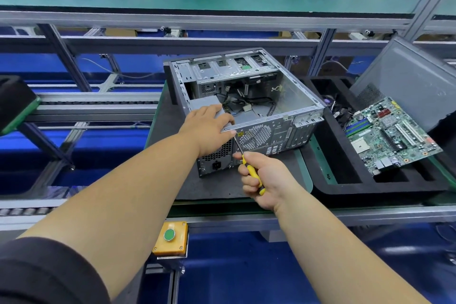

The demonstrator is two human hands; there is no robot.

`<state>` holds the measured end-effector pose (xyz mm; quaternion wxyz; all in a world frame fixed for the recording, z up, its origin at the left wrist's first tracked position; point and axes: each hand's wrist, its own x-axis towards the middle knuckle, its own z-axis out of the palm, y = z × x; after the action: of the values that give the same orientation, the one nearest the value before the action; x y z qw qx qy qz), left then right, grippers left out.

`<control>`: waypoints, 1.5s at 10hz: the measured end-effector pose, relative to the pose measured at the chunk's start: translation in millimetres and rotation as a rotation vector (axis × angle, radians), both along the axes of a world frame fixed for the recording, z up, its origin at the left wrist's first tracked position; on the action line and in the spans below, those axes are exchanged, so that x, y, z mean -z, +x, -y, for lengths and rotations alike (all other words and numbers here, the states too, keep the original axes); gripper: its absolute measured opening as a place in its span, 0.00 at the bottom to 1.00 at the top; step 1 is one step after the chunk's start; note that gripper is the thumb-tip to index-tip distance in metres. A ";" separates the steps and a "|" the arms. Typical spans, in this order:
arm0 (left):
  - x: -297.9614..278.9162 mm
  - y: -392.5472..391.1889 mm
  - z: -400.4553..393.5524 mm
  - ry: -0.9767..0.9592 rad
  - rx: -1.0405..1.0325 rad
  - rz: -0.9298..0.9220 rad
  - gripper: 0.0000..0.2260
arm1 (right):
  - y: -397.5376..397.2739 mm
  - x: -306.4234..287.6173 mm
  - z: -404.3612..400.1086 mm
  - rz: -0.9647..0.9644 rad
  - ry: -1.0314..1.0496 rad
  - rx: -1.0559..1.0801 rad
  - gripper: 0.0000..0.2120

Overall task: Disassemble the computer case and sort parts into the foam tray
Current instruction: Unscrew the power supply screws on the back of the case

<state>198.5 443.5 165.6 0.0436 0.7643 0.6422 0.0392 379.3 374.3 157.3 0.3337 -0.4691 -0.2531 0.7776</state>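
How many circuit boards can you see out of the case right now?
1. A motherboard lies tilted in the black foam tray, right of the computer case. Others may be hidden beneath it.

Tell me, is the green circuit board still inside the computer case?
No, the motherboard lies in the foam tray to the right of the opened computer case.

No text or label can be read

I am wearing a dark, soft fabric sleeve (47, 271) pushed up my left arm; my right forearm (345, 252) is showing bare.
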 end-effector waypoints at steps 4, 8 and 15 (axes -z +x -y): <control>0.5 -0.1 0.5 0.000 -0.002 0.020 0.17 | -28.8 -11.1 16.3 1.563 0.805 -0.365 0.14; 0.1 0.2 0.1 -0.011 -0.008 0.021 0.17 | -3.5 -10.0 1.2 0.401 0.120 -0.038 0.10; -1.0 0.1 1.8 -0.007 -0.005 0.022 0.17 | -6.5 -6.5 8.8 1.002 0.665 -0.205 0.11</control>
<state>198.6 441.8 166.6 0.0531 0.7619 0.6439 0.0453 372.8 365.5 163.9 0.2262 -0.6218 -0.6524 0.3694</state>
